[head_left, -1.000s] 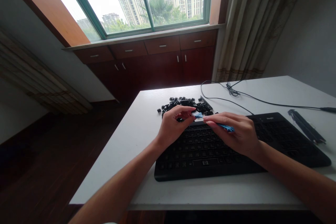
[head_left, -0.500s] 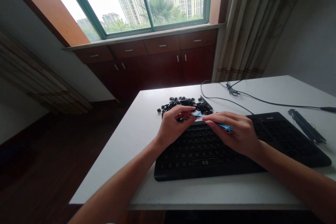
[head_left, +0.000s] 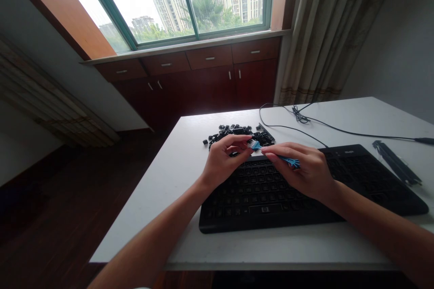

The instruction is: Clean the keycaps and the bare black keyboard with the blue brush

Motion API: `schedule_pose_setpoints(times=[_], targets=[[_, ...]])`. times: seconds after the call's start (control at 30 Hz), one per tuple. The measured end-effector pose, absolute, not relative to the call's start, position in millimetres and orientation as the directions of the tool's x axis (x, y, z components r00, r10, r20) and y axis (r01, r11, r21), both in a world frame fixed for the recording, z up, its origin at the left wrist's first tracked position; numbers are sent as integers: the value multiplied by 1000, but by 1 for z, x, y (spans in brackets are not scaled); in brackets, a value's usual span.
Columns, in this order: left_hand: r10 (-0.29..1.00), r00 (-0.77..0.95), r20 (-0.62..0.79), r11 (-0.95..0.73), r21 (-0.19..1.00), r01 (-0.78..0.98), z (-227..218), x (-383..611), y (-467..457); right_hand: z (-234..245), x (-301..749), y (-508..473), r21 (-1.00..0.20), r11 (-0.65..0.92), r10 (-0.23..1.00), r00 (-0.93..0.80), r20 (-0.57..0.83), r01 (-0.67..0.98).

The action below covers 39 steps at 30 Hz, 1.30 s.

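My right hand (head_left: 301,167) pinches a small blue brush (head_left: 289,160) with pale bristles, its handle poking out beneath the fingers. The bristles point left into the fingertips of my left hand (head_left: 225,158). There, thumb and fingers close around a small dark piece that looks like a keycap, mostly hidden by the fingers and bristles. Both hands are above the upper part of a black keyboard (head_left: 261,223), whose key positions appear to be without caps. Just behind my left hand lies a heap of black keycaps (head_left: 233,132), partly covered by that hand.
The keyboard rests on a white table (head_left: 152,198). Its black cable (head_left: 301,119) lies in a loose bundle toward the back right. A dark strip-like piece in clear wrapping (head_left: 396,162) lies to the right. Beyond the table are a cabinet (head_left: 203,81) and a window.
The brush head has turned and shifted slightly against the left fingertips, so more of its blue base and bristles show. Both hands otherwise stay nearly in place.
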<state>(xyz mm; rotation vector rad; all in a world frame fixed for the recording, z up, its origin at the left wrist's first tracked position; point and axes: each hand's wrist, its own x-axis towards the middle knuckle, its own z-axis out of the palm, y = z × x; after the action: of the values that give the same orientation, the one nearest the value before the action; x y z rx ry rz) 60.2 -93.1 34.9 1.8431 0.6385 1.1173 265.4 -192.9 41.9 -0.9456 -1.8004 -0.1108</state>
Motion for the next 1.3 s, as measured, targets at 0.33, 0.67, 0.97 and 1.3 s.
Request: schedule_pose_setpoints(times=[0.33, 0.67, 0.97, 1.3], targets=[[810, 470, 350, -363, 929, -66, 39, 61, -94, 42, 265, -193, -366, 677, 556, -119, 822, 638], [862, 476, 176, -124, 983, -139, 42, 57, -92, 45, 264, -195, -455, 640, 620, -66, 782, 619], [858, 501, 109, -11, 981, -195, 40, 60, -90, 45, 265, -195, -445, 669, 602, -83, 794, 595], [848, 522, 93, 18, 979, -203, 38, 60, -88, 44, 263, -195, -474, 649, 624, -61, 779, 595]])
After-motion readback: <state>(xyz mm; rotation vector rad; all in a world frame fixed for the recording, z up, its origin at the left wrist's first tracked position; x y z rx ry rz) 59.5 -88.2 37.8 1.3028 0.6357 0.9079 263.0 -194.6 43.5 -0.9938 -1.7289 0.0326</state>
